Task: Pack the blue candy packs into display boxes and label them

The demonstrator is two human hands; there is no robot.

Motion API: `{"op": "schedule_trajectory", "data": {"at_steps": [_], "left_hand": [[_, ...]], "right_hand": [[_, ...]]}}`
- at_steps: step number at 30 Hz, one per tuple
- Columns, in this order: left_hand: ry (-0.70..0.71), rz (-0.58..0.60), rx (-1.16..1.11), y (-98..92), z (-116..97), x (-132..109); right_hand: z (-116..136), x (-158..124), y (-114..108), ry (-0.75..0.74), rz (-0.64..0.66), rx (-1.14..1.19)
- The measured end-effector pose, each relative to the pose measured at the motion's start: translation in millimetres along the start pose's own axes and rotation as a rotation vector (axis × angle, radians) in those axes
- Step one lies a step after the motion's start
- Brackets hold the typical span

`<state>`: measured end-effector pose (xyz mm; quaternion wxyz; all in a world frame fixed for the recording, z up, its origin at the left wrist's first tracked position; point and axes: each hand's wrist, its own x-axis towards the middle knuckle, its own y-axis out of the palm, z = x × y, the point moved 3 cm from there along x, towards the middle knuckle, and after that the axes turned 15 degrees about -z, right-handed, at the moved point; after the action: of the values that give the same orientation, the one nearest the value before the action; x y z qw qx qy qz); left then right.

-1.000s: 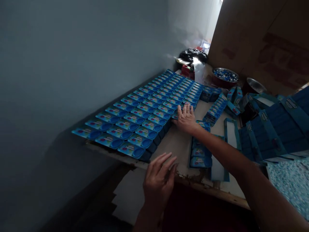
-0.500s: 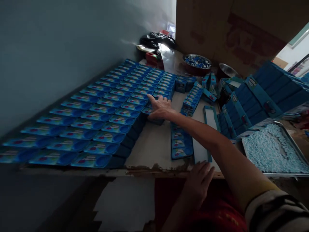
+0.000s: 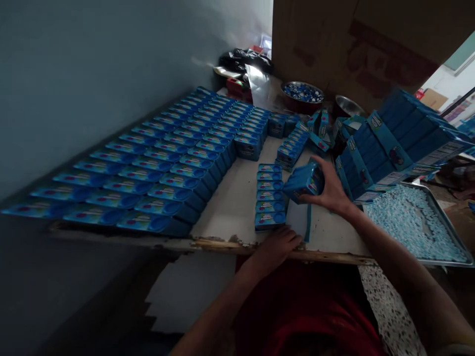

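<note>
My right hand [image 3: 330,190] is closed around a small bundle of blue packs [image 3: 304,180], lifted and tilted above the table. Beneath it lies a long blue carton with a white inside [image 3: 298,217], partly hidden by the packs and my hand. My left hand [image 3: 280,246] rests at the table edge, fingers laid against the carton's near end, with no pack in it. Just beyond my left hand stands a short row of blue packs [image 3: 270,198]. Long rows of similar packs [image 3: 166,158] fill the table's left side, lids facing up.
Filled cartons [image 3: 386,143] are stacked on the right, beside a metal tray of pale blue pieces [image 3: 415,222]. More packs [image 3: 293,146] stand farther back, near a bowl of blue and white pieces [image 3: 302,94]. A large cardboard box [image 3: 352,49] rises behind.
My right hand has moved back from the pack rows to above the carton, bringing a bundle of packs with it. My left hand has shifted slightly left along the table edge.
</note>
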<state>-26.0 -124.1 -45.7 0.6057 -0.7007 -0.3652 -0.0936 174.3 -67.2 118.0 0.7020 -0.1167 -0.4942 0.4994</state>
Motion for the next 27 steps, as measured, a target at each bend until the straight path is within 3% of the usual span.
{"op": "schedule_trajectory", "data": {"at_steps": [3, 7, 13, 16, 19, 22, 24, 26, 27], "left_hand": [[-0.021, -0.014, -0.010, 3.1, 3, -1], [-0.084, -0.075, 0.017, 5.1, 5, -3], [-0.105, -0.094, 0.057, 5.7, 3, -5], [-0.078, -0.097, 0.049, 6.8, 1, -5], [-0.036, -0.119, 0.055, 6.9, -2, -5], [0.004, -0.213, 0.096, 2.7, -6, -7], [0.013, -0.305, 0.105, -3.0, -9, -11], [0.008, -0.380, 0.074, -9.3, -10, -16], [-0.005, -0.410, 0.050, -12.1, -11, -19]], "right_hand": [[-29, -25, 18, 0.131, 0.090, 0.038], [-48, -17, 31, 0.090, 0.269, -0.016], [-44, 6, 57, -0.091, 0.511, -0.333], [-36, 1, 71, -0.150, 0.545, -0.428], [-32, 2, 70, -0.149, 0.598, -0.471], [-28, 43, 66, -0.141, 0.605, -0.446], [-22, 97, 75, -0.117, 0.433, -0.433], [-15, 154, 103, -0.038, 0.236, -0.436], [-11, 178, 124, 0.003, 0.202, -0.432]]}}
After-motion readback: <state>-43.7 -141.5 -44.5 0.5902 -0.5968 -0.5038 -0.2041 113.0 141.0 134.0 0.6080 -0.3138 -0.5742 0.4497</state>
